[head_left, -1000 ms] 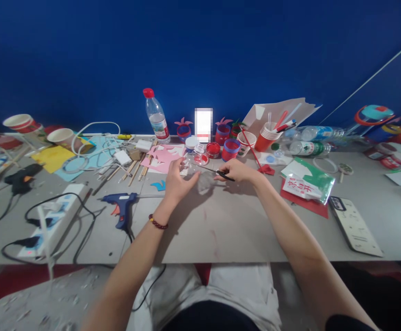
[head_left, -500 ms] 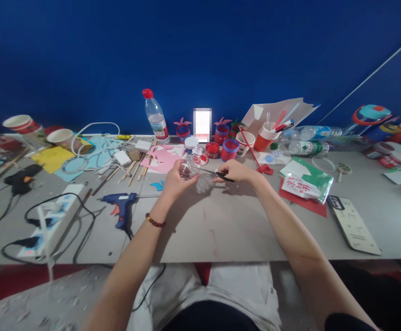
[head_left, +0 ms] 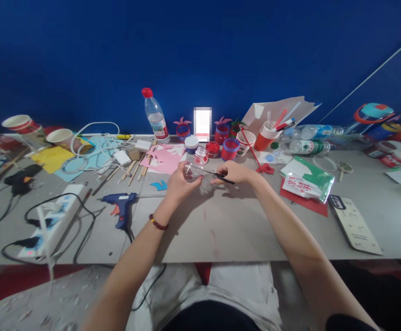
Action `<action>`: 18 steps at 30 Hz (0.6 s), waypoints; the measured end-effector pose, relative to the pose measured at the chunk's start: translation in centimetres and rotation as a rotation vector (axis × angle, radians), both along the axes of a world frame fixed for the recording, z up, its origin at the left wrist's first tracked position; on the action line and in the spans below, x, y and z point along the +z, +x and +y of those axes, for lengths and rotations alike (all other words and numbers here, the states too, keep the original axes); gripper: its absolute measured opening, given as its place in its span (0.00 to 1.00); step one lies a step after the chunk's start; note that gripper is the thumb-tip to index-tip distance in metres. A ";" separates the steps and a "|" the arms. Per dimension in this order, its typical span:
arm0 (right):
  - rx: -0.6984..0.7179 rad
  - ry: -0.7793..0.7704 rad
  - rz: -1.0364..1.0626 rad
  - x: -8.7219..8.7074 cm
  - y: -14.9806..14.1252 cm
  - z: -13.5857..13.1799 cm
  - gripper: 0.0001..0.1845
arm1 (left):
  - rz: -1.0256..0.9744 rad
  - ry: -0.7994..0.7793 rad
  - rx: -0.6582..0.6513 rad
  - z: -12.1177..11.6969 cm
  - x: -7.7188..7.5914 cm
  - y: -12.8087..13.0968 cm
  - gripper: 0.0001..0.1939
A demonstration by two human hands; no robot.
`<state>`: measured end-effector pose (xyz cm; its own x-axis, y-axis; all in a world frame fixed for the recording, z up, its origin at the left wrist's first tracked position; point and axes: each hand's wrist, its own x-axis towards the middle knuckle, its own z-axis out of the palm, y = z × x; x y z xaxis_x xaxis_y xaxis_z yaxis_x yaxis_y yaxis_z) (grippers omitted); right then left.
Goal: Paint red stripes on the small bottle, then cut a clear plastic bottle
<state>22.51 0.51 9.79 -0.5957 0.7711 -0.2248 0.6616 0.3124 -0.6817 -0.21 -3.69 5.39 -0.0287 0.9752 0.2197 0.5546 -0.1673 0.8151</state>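
Observation:
Between my hands is a clear plastic bottle piece (head_left: 194, 171), see-through, with a narrow neck pointing away from me. My left hand (head_left: 181, 181) is closed around its left side, thumb toward me. My right hand (head_left: 233, 172) grips black-handled scissors (head_left: 225, 178), whose blades reach left to the plastic. The exact place where the blades meet the plastic is hard to make out. Just beyond stand an open jar of red paint (head_left: 212, 149), a white-lidded jar (head_left: 191, 144) and a painted red and purple cup (head_left: 230, 149).
A blue glue gun (head_left: 121, 204) lies left of my arm, near a power strip (head_left: 55, 220) with trailing cords. A red-capped bottle (head_left: 156, 119) stands at the back. Right are paper cups with pens (head_left: 267, 137), a green sheet (head_left: 307, 177) and a phone (head_left: 355, 225).
My left hand has shifted slightly and turned the clear plastic piece a little. The scissors stay at its edge in my right hand. Things on the table have stayed put.

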 end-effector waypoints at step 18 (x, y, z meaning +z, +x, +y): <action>-0.014 0.025 -0.004 -0.2 -0.1 0.1 0.29 | 0.155 -0.002 0.093 -0.1 0.6 0.1 0.30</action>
<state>22.44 0.61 9.64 -0.5844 0.7844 -0.2080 0.6686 0.3200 -0.6713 -0.09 -3.82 5.95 -0.0851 0.9702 0.2270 0.6868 -0.1080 0.7188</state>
